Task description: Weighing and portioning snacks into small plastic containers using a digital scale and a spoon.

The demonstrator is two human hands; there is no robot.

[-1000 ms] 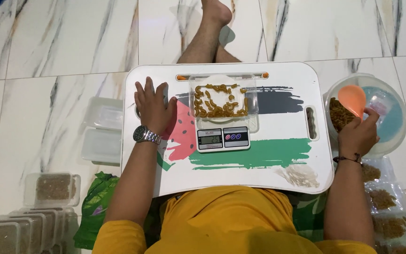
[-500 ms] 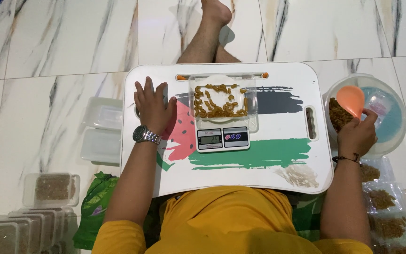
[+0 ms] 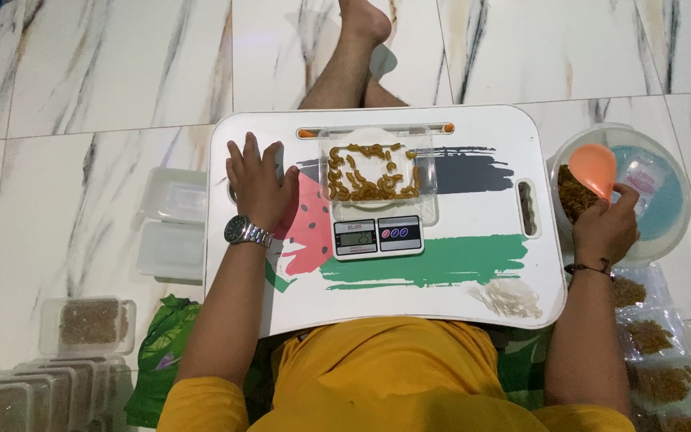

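My left hand (image 3: 259, 182) lies flat, fingers spread, on the white lap tray (image 3: 473, 264), just left of a small digital kitchen scale (image 3: 377, 238). A clear plastic container (image 3: 376, 172) partly filled with brown curly snack pieces stands on the scale. My right hand (image 3: 606, 230) holds an orange scoop (image 3: 593, 170) over a large clear bowl (image 3: 665, 200) on the floor at the right, which holds more of the brown snack.
Empty clear containers and lids (image 3: 173, 228) lie left of the tray. Filled lidded containers (image 3: 89, 324) are stacked at the lower left, beside a green bag (image 3: 157, 352). More filled packs (image 3: 657, 336) sit at the lower right. A bare leg (image 3: 349, 56) stretches out beyond the tray.
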